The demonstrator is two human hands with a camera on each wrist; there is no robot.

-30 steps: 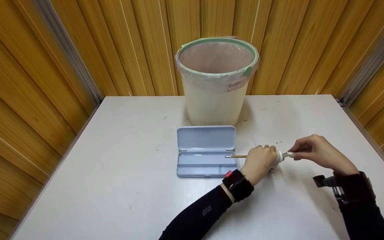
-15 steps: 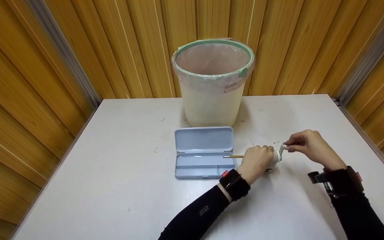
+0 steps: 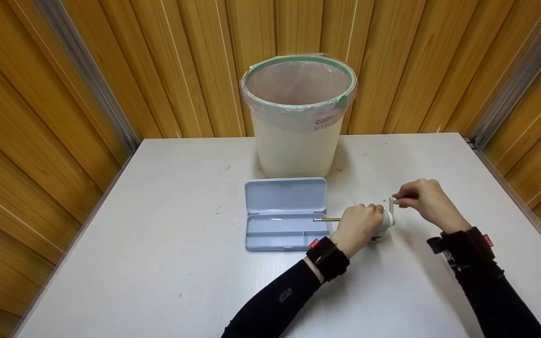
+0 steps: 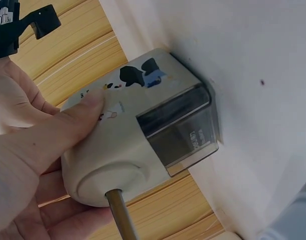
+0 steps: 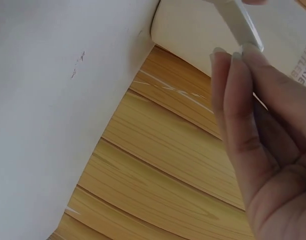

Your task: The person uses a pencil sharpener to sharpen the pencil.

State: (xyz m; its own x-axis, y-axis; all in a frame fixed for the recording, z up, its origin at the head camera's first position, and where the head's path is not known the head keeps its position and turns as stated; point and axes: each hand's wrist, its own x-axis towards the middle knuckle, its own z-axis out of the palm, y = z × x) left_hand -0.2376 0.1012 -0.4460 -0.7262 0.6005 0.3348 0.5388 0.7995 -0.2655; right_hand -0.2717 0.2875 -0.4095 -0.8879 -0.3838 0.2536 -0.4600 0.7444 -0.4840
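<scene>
My left hand [image 3: 359, 228] has its fingers [image 4: 67, 122] wrapped round the cream pencil sharpener [image 4: 142, 135], which rests on the table [image 3: 158, 263] just right of the open blue pencil case [image 3: 284, 213]. A pencil [image 3: 327, 219] sticks out toward the case. My right hand [image 3: 423, 199] pinches the crank handle [image 5: 238, 22]. Behind the case, the bin's [image 3: 298, 117] printing is too blurred to read.

Warm honey-coloured wooden plank walls [image 3: 167, 61] close in the scene on three sides, their boards running in long slanted lines. Grey metal corner strips [image 3: 87, 75] mark where the walls meet at left and right. A matt white rectangular surface [image 3: 167, 263] fills the floor of the alcove under even, soft light.
</scene>
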